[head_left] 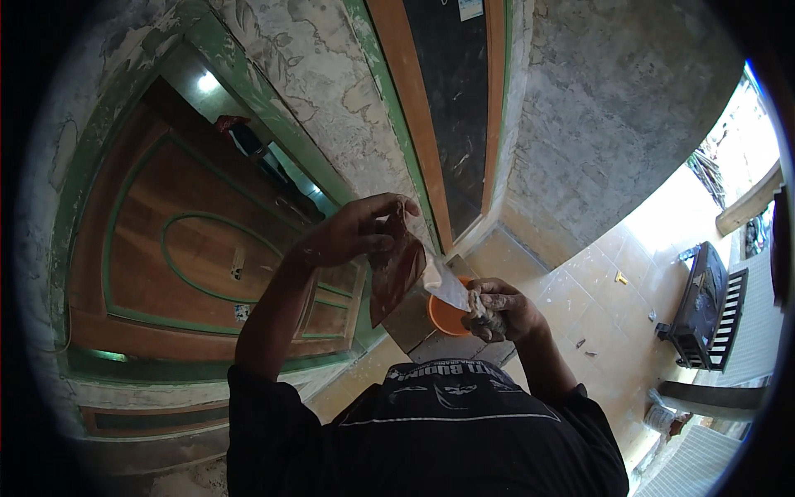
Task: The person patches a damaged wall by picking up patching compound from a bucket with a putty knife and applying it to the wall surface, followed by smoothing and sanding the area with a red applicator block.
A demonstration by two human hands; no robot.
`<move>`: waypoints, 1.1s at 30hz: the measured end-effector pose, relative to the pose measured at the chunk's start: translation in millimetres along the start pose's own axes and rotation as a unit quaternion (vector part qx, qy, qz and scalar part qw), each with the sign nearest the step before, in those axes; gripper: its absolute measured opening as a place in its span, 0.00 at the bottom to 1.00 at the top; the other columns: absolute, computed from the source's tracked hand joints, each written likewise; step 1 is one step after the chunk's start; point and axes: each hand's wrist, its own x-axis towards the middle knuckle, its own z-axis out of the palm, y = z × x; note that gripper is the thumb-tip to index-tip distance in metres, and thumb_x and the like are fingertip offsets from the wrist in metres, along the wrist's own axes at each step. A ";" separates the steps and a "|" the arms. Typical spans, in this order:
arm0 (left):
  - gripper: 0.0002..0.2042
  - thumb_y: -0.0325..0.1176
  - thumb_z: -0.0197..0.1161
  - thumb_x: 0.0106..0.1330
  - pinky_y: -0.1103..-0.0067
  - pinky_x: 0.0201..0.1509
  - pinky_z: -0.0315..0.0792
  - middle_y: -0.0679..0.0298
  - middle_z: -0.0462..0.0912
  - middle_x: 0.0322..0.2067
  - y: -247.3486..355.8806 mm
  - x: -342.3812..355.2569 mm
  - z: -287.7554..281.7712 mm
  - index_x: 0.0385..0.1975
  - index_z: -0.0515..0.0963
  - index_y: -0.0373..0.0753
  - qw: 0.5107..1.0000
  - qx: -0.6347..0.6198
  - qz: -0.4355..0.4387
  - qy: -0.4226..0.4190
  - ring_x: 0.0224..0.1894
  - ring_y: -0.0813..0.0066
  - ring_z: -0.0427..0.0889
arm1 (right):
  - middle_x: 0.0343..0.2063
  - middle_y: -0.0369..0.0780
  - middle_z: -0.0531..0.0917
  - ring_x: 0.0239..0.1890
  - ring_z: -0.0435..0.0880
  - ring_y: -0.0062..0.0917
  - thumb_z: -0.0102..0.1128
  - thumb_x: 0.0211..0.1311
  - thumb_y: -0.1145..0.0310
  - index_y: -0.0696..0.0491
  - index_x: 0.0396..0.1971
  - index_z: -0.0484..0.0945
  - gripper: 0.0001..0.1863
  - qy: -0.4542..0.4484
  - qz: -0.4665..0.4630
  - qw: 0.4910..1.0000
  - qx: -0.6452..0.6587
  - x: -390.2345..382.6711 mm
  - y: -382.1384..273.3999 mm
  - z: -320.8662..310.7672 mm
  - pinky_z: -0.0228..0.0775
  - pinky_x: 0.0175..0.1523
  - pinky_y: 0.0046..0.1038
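Note:
My left hand (358, 232) is raised in front of me, its fingers closed on the upper end of a thin reddish-brown flat plate (396, 282) smeared with white paste. To the right, my right hand (515, 311) grips the crusted handle of a putty knife (448, 287). White paste coats the knife's blade, which points up and left with its tip at the edge of the plate. Beneath the knife, an orange bucket (445, 320) stands on the floor, partly hidden by the blade and my right hand.
A brown door with green trim (141, 248) is on the left. Patchy plastered wall (331, 91) runs beside a dark, wood-framed panel (451, 108); a grey wall (613, 108) continues right. A dark bench (704, 306) stands on the tiled floor (571, 290) at the right.

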 end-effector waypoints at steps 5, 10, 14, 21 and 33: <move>0.16 0.19 0.57 0.57 0.81 0.44 0.72 0.65 0.75 0.36 1.9 -16.3 -4.6 0.45 0.66 0.35 0.997 0.019 -0.070 0.041 0.40 0.80 0.75 | 0.16 0.39 0.74 0.12 0.70 0.18 0.50 0.62 0.59 0.57 0.29 0.70 0.14 -0.005 -0.036 0.999 -0.024 -7.9 -14.0 3.6 0.57 0.14 0.17; 0.14 0.19 0.55 0.59 0.79 0.47 0.72 0.60 0.77 0.38 -7.7 -26.1 24.5 0.44 0.66 0.31 0.949 -0.009 0.066 0.309 0.42 0.78 0.76 | 0.15 0.40 0.74 0.11 0.68 0.17 0.51 0.63 0.59 0.57 0.27 0.68 0.15 0.115 -0.168 0.959 -0.198 -12.3 -18.8 16.7 0.56 0.15 0.17; 0.14 0.20 0.54 0.61 0.80 0.48 0.71 0.56 0.78 0.40 -12.9 -33.0 70.1 0.46 0.66 0.28 0.915 -0.085 0.157 0.363 0.43 0.77 0.76 | 0.16 0.39 0.75 0.12 0.69 0.15 0.53 0.63 0.58 0.57 0.28 0.68 0.16 0.189 -0.170 0.938 -0.236 -13.4 -11.8 24.8 0.57 0.16 0.17; 0.11 0.20 0.55 0.61 0.81 0.41 0.73 0.54 0.81 0.36 -20.4 -49.1 98.7 0.43 0.74 0.29 0.889 0.196 0.132 0.392 0.37 0.75 0.80 | 0.15 0.38 0.74 0.12 0.67 0.15 0.52 0.63 0.58 0.58 0.29 0.68 0.17 0.191 -0.173 0.942 -0.216 -8.8 -4.3 21.9 0.56 0.16 0.17; 0.08 0.21 0.55 0.60 0.79 0.40 0.74 0.58 0.80 0.34 -39.0 -51.8 92.8 0.40 0.73 0.30 0.934 -0.034 0.041 0.352 0.35 0.75 0.80 | 0.20 0.38 0.76 0.17 0.71 0.16 0.60 0.57 0.63 0.58 0.31 0.71 0.13 0.242 -0.279 0.883 -0.291 -9.6 -10.3 30.8 0.56 0.21 0.17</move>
